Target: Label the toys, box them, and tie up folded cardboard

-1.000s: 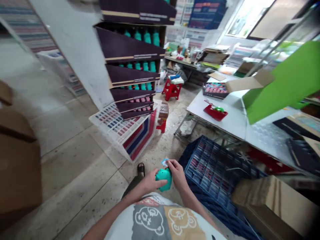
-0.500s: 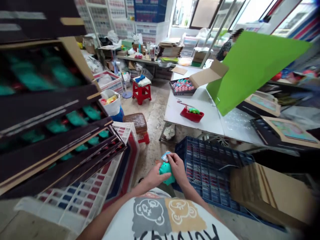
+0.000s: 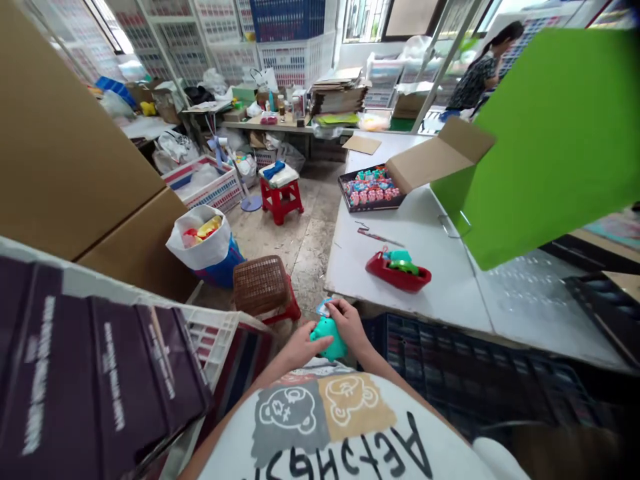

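Observation:
Close to my body, my left hand is wrapped round a rounded turquoise toy figure. Small dark dots show on the toy's surface; its exact kind is too small to make out. A small blue-and-white card is pinched between the fingers of my right hand, just above the toy. Whether the card is fastened to the toy, I cannot tell. On the white table ahead rests a red tray holding a green item and a turquoise one.
An open box of small colourful figures lies on the table, beside a large green board. A brown woven-top stool and a lined bin stand ahead left. Dark boxes fill the near left. Another person is at the back right.
My view has turned and shifted forward, bringing the table and stool nearer. The stacked display boxes at left have passed out of view. Both hands keep hold of the toy and card.

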`<state>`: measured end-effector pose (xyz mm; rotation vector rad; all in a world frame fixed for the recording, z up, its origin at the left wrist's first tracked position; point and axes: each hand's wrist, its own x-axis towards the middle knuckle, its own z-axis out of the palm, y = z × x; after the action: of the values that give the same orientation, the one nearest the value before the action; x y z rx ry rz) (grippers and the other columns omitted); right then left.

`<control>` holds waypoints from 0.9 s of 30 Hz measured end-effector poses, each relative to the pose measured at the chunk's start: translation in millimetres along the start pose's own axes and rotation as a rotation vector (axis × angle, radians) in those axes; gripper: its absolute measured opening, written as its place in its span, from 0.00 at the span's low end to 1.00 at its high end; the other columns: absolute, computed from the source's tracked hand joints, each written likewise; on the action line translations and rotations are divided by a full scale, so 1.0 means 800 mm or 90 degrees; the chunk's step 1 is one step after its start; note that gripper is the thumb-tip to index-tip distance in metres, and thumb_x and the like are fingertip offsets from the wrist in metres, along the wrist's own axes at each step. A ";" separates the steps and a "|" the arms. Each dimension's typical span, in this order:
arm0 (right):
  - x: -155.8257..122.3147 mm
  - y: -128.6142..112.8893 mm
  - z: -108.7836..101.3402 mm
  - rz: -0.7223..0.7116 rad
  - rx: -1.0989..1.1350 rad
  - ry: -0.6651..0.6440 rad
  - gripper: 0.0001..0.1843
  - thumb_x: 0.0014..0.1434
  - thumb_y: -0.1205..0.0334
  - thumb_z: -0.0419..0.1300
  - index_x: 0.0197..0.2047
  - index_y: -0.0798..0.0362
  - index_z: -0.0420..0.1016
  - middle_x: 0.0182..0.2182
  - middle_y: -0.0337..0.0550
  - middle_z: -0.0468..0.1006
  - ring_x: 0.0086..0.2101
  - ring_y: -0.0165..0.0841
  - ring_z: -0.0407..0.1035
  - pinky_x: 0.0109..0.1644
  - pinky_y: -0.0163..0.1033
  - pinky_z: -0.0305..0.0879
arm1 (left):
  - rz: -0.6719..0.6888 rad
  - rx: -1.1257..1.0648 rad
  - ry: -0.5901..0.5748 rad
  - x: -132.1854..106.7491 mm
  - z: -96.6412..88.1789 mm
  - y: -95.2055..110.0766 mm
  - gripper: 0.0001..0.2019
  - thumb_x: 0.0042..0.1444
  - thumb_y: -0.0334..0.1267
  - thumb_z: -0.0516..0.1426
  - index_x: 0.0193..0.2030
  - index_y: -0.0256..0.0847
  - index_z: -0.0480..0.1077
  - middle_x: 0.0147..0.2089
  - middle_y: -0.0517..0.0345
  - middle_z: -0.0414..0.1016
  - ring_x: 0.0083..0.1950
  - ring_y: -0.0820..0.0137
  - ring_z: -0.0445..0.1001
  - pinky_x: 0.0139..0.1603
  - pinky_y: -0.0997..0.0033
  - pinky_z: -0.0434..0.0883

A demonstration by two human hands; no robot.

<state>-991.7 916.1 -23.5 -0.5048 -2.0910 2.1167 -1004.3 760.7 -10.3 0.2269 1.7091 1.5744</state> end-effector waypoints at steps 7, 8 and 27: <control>0.129 -0.019 -0.082 0.003 -0.005 0.106 0.18 0.53 0.46 0.59 0.31 0.54 0.71 0.25 0.40 0.72 0.28 0.32 0.64 0.35 0.37 0.62 | -0.031 -0.163 0.068 0.119 0.024 0.067 0.48 0.40 0.49 0.69 0.63 0.42 0.48 0.41 0.55 0.73 0.33 0.70 0.74 0.36 0.67 0.73; 0.140 -0.019 -0.093 0.006 -0.003 0.141 0.18 0.53 0.46 0.59 0.31 0.55 0.71 0.26 0.40 0.72 0.29 0.32 0.64 0.35 0.37 0.62 | -0.050 -0.174 0.077 0.133 0.025 0.075 0.47 0.39 0.50 0.69 0.62 0.42 0.49 0.39 0.57 0.73 0.32 0.70 0.74 0.35 0.67 0.73; 0.260 -0.014 -0.160 0.063 -0.094 0.601 0.13 0.60 0.53 0.55 0.37 0.54 0.73 0.33 0.44 0.76 0.36 0.36 0.70 0.44 0.40 0.66 | -0.219 -0.071 -0.227 0.429 0.031 0.175 0.22 0.42 0.54 0.66 0.27 0.36 0.68 0.24 0.63 0.66 0.25 0.78 0.61 0.27 0.77 0.61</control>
<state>-1147.3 1103.8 -41.4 -1.3200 -1.6457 1.3087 -1272.0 1018.0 -25.5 0.1380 1.3009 1.2823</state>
